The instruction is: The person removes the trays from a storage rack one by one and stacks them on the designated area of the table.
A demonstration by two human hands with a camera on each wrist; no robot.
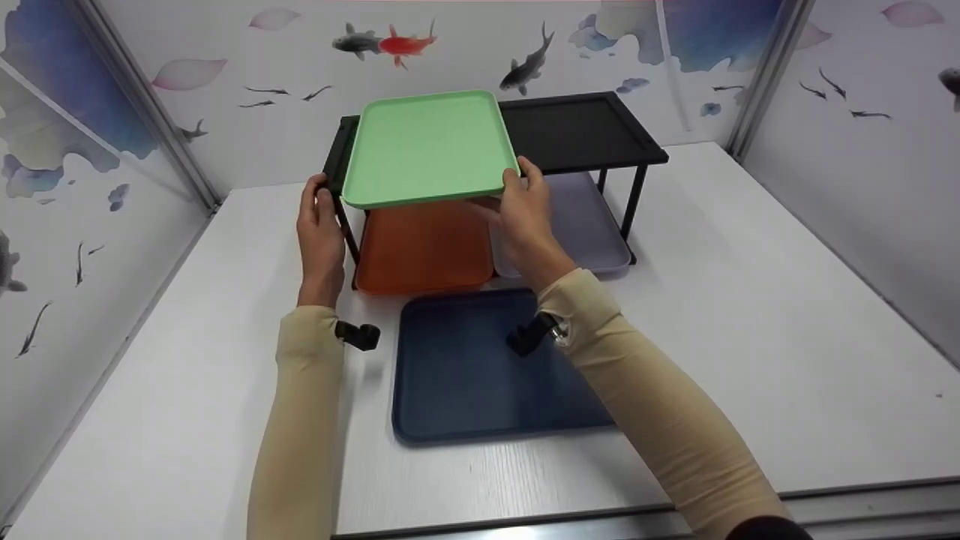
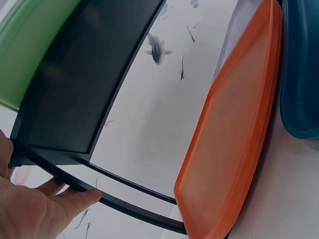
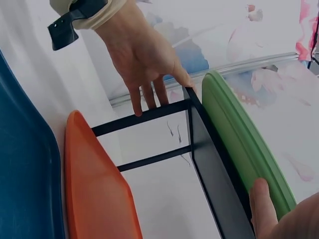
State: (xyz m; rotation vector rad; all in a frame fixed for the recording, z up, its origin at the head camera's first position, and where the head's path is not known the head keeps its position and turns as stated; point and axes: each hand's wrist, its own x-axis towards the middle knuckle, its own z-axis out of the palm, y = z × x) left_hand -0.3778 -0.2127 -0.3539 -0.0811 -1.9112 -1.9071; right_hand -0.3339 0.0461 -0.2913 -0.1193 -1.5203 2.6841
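My right hand (image 1: 529, 214) holds the light green tray (image 1: 431, 150) at its right front corner, thumb on the rim and other fingers beneath. The tray lies over the left part of the black rack's top (image 1: 574, 131). At the rack's left front corner, my left hand (image 1: 321, 236) grips the frame. In the left wrist view its fingers (image 2: 79, 200) touch the black leg (image 2: 139, 211), and in the right wrist view the thumb reaches the top's edge. Under the rack sit an orange tray (image 1: 424, 251) on the left and a pale purple tray (image 1: 592, 225) on the right.
A dark blue tray (image 1: 465, 375) lies on the white table (image 1: 750, 360) in front of the rack, partly covered by my right forearm. White panels with painted fish (image 1: 529, 64) enclose the back and sides. A metal rail (image 1: 870, 502) runs along the front edge.
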